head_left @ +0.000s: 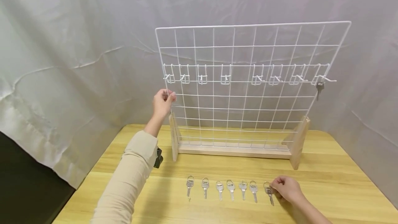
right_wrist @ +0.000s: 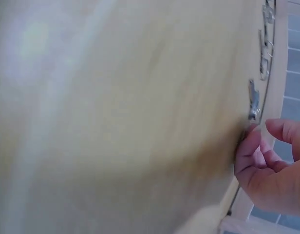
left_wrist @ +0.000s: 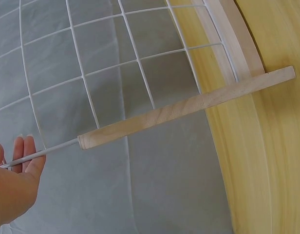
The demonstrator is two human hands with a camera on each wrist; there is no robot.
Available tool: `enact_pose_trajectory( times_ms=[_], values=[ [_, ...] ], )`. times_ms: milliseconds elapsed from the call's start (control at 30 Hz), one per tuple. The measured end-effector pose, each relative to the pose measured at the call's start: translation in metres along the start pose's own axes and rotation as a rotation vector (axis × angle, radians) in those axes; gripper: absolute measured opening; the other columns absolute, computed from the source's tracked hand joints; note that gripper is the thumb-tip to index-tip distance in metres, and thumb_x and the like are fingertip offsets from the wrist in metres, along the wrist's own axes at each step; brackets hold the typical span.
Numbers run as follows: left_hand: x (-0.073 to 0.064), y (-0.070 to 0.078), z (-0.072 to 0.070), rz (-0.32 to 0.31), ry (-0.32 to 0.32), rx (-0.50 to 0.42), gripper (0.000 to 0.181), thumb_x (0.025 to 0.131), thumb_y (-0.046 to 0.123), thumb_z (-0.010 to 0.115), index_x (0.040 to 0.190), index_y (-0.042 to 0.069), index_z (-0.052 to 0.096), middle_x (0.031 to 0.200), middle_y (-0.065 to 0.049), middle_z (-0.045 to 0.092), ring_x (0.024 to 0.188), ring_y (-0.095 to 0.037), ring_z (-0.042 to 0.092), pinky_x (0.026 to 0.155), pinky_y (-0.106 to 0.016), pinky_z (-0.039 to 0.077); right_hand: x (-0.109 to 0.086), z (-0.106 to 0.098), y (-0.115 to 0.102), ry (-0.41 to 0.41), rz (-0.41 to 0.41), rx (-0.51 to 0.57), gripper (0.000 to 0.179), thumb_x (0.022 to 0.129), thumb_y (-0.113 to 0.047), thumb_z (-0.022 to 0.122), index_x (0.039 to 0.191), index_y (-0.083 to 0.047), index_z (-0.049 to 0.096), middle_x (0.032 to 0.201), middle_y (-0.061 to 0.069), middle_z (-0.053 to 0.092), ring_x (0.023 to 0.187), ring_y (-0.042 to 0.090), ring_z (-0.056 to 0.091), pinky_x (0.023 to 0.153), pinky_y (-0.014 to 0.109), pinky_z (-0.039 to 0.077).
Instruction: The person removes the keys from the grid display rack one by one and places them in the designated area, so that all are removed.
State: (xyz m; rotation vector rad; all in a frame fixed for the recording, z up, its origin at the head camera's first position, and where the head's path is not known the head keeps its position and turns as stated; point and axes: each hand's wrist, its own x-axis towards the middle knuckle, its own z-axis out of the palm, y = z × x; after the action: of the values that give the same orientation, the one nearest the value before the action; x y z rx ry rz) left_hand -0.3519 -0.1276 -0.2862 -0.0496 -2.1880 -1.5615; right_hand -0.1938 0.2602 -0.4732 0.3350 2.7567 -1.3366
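Note:
A white wire grid panel stands upright in a wooden stand. My left hand grips the panel's left edge wire, its fingers curled round it just above the stand's left post. Down on the table, my right hand pinches the rightmost key near its ring. In the right wrist view the fingers of that hand mostly hide this key, and a neighbouring key lies just beyond the fingertips. One more key hangs from the far-right hook.
Several ringed keys lie in a row on the wooden table in front of the stand. White hooks line the panel's upper part. Grey cloth surrounds the table. A small black object shows beside the left sleeve.

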Motion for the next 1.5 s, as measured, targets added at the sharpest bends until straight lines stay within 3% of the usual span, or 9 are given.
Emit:
enact_pose_trajectory(
  times_ms=[333, 600, 767, 867, 967, 1100, 1200, 1367, 1500],
  values=[
    [0.001, 0.002, 0.004, -0.004, -0.012, -0.005, 0.019, 0.093, 0.014, 0.055, 0.102, -0.003, 0.055, 0.098, -0.024, 0.066, 0.088, -0.030, 0.064, 0.078, -0.027, 0.052, 0.011, -0.043, -0.021, 0.069, -0.165, 0.009, 0.022, 0.090, -0.011, 0.055, 0.099, 0.009, 0.059, 0.073, 0.004, 0.063, 0.060, 0.009, 0.055, 0.052, 0.024, 0.051],
    [0.000, 0.002, 0.005, 0.002, -0.015, 0.000, 0.019, 0.093, 0.014, 0.055, 0.102, -0.003, 0.055, 0.098, -0.024, 0.066, 0.088, -0.030, 0.065, 0.076, -0.025, 0.052, 0.012, -0.083, -0.055, 0.337, -0.365, 0.007, 0.027, 0.091, -0.018, 0.059, 0.101, 0.006, 0.061, 0.070, -0.018, 0.057, 0.061, -0.004, 0.050, 0.053, 0.017, 0.048],
    [0.001, 0.002, 0.006, 0.009, -0.020, 0.001, 0.019, 0.093, 0.014, 0.055, 0.102, -0.003, 0.056, 0.098, -0.024, 0.067, 0.090, -0.032, 0.065, 0.078, -0.029, 0.052, 0.015, -0.118, -0.078, 0.507, -0.470, 0.089, 0.004, 0.089, -0.014, 0.061, 0.087, -0.015, 0.064, 0.070, -0.033, 0.054, 0.062, -0.010, 0.050, 0.053, 0.008, 0.045],
    [0.002, 0.002, 0.007, 0.020, -0.017, -0.036, 0.019, 0.095, 0.012, 0.052, 0.101, -0.005, 0.056, 0.097, -0.027, 0.066, 0.091, -0.035, 0.065, 0.083, -0.032, 0.054, 0.017, -0.140, -0.092, 0.606, -0.515, 0.163, 0.023, 0.086, -0.008, 0.062, 0.079, -0.030, 0.060, 0.068, -0.034, 0.055, 0.059, -0.013, 0.051, 0.052, 0.003, 0.043],
    [0.002, 0.002, 0.007, 0.017, -0.011, -0.070, 0.020, 0.096, 0.010, 0.049, 0.101, -0.008, 0.056, 0.098, -0.029, 0.065, 0.091, -0.037, 0.065, 0.086, -0.035, 0.054, 0.019, -0.159, -0.107, 0.681, -0.483, 0.292, 0.029, 0.084, -0.005, 0.063, 0.074, -0.032, 0.060, 0.062, -0.031, 0.057, 0.052, -0.012, 0.051, 0.049, 0.003, 0.042],
    [0.004, 0.000, 0.006, 0.005, -0.016, -0.083, 0.020, 0.096, 0.009, 0.049, 0.102, -0.008, 0.057, 0.099, -0.029, 0.065, 0.090, -0.034, 0.066, 0.086, -0.034, 0.054, 0.021, -0.179, -0.123, 0.623, -0.484, 0.687, 0.021, 0.082, 0.001, 0.064, 0.073, -0.018, 0.066, 0.060, -0.015, 0.064, 0.051, -0.003, 0.058, 0.047, 0.008, 0.047],
    [0.006, -0.002, 0.003, 0.010, -0.028, -0.082, 0.021, 0.095, 0.009, 0.051, 0.100, -0.009, 0.058, 0.098, -0.029, 0.065, 0.083, -0.025, 0.068, 0.084, -0.032, 0.055, 0.025, -0.189, -0.131, 0.543, -0.519, 0.889, 0.014, 0.080, 0.003, 0.065, 0.076, -0.009, 0.067, 0.063, -0.007, 0.068, 0.055, 0.001, 0.062, 0.048, 0.011, 0.050],
    [0.008, -0.005, -0.005, 0.005, -0.067, -0.074, 0.022, 0.094, 0.010, 0.052, 0.100, -0.010, 0.059, 0.098, -0.028, 0.066, 0.067, -0.002, 0.063, 0.079, -0.030, 0.056, 0.034, -0.201, -0.141, 0.462, -0.553, 0.908, 0.012, 0.081, 0.001, 0.066, 0.082, -0.010, 0.068, 0.071, -0.008, 0.069, 0.062, 0.001, 0.065, 0.053, 0.012, 0.052],
    [0.010, -0.006, -0.009, -0.012, -0.099, -0.122, 0.024, 0.094, 0.010, 0.053, 0.102, -0.011, 0.059, 0.099, -0.027, 0.067, 0.062, 0.004, 0.060, 0.081, -0.030, 0.056, 0.041, -0.206, -0.148, 0.368, -0.560, 0.967, 0.011, 0.080, 0.001, 0.067, 0.084, -0.009, 0.068, 0.075, -0.006, 0.071, 0.065, 0.003, 0.066, 0.055, 0.014, 0.053]
  ],
)
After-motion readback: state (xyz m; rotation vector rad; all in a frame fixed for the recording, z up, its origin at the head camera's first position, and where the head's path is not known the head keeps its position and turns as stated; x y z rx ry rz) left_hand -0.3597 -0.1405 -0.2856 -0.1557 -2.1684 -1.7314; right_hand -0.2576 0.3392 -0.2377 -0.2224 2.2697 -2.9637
